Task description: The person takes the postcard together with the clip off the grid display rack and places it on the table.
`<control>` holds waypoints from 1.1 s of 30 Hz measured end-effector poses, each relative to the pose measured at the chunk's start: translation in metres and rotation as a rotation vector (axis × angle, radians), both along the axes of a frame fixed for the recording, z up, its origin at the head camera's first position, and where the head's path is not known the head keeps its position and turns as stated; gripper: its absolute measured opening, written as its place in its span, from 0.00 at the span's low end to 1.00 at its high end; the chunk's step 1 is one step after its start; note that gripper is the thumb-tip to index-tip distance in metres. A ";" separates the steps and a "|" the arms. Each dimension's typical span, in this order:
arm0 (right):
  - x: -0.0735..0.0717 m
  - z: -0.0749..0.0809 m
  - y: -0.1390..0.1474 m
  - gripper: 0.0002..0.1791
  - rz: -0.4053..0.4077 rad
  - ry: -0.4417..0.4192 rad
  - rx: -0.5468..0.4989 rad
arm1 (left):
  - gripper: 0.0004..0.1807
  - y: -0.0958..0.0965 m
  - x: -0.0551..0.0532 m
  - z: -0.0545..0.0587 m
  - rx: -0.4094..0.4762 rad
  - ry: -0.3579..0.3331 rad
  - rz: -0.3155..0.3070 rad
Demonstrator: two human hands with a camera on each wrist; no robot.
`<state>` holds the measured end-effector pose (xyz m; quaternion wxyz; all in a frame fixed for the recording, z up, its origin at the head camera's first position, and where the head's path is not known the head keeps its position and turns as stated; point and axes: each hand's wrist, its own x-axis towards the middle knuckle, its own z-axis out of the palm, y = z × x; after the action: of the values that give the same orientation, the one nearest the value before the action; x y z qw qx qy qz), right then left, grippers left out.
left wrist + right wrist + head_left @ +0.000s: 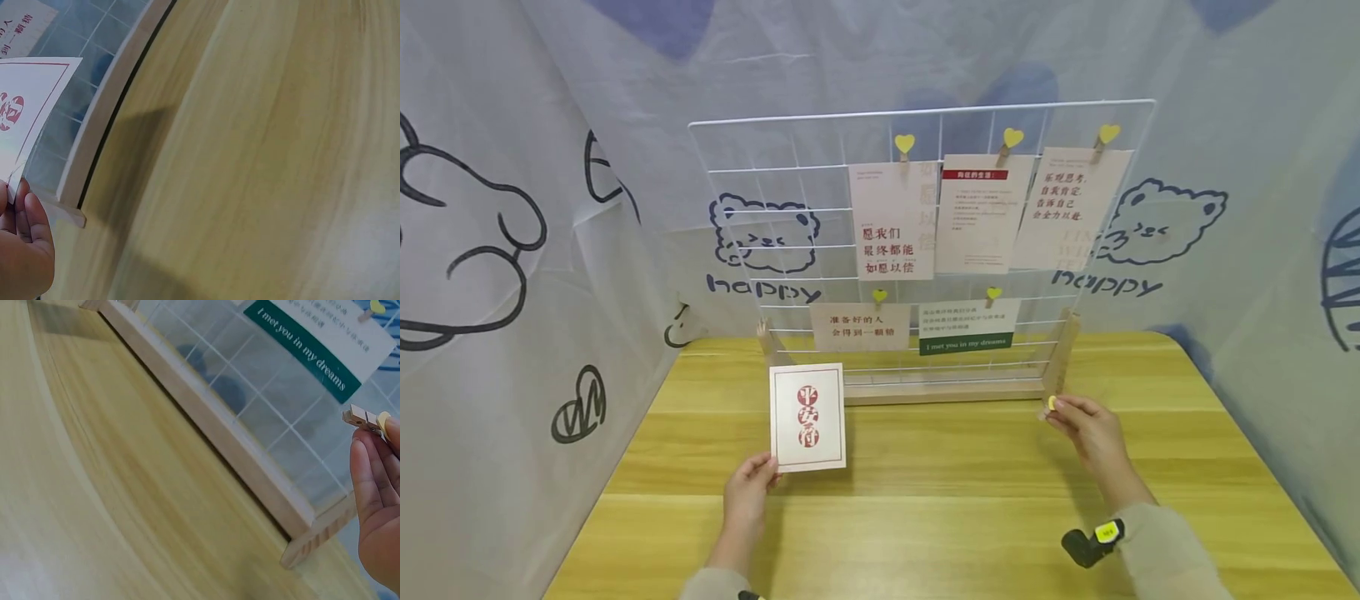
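My left hand (749, 492) pinches a white card (787, 417) with red round characters and a thin red border by its lower left corner. The card is held upright in front of the rack's left foot, and in the left wrist view only part of it (37, 106) shows. Between thumb and fingertips, my right hand (1093, 442) grips a small wooden clothespin (361, 417) with a yellow heart on it, near the right foot of the rack. Behind both hands stands a white wire grid rack (790, 168) in a wooden base (940, 390).
Three tall cards, such as the red-striped one (981, 221), hang in the grid's upper row from yellow heart clothespins. Below them hang a beige card (857, 337) and a green-banded card (966, 329). Printed cloth (625, 250) surrounds the wooden table (925, 517).
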<state>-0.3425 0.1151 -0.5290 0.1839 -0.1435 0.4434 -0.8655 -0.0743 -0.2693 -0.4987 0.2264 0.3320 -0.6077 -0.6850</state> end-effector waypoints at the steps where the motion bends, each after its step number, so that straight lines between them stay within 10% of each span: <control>1: 0.000 -0.003 0.002 0.07 -0.023 -0.004 0.045 | 0.17 0.000 0.001 -0.003 0.000 0.002 0.000; 9: -0.016 -0.054 0.013 0.08 -0.151 -0.086 0.146 | 0.17 0.004 0.009 -0.009 -0.005 -0.090 0.009; 33: 0.019 -0.026 0.022 0.04 -0.167 -0.233 0.394 | 0.18 -0.005 0.027 -0.030 0.076 -0.156 0.024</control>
<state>-0.3232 0.1375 -0.5548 0.1862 0.0329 0.5897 -0.7852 -0.0474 -0.2744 -0.5286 0.1739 0.3997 -0.5932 -0.6768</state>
